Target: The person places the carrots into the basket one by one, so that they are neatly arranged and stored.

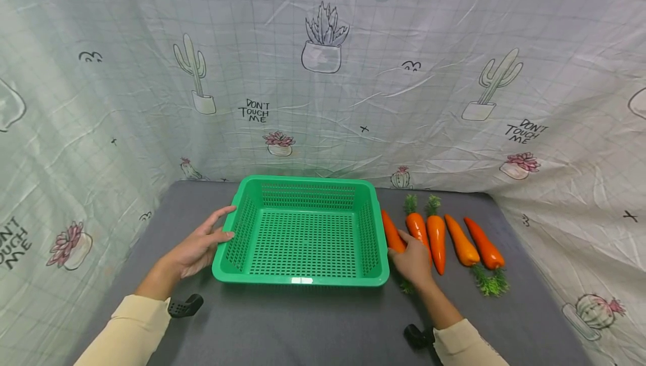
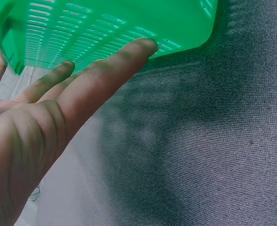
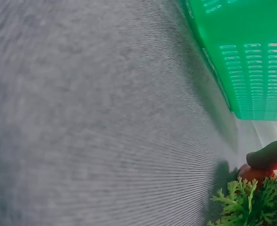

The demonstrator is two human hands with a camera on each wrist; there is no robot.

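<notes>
A green plastic basket (image 1: 348, 281) with slotted walls stands on the grey table, and nothing lies inside it. My left hand (image 1: 199, 245) is at its left side, with extended fingers touching the wall; the left wrist view shows these fingers (image 2: 105, 77) against the slots. By the basket's right wall, my right hand (image 1: 414, 259) grips an orange carrot (image 1: 392, 232) near its leafy end. In the right wrist view the thumb (image 3: 270, 155) lies on the carrot (image 3: 255, 173), above its green leaves (image 3: 244, 202). The right hand's other fingers are mostly hidden.
Several more carrots lie in a row to the right: two with leaves at the far end (image 1: 436, 240) and two turned the other way (image 1: 461, 241). A patterned cloth (image 1: 323, 102) hangs behind the grey table (image 1: 282, 327) and along its sides.
</notes>
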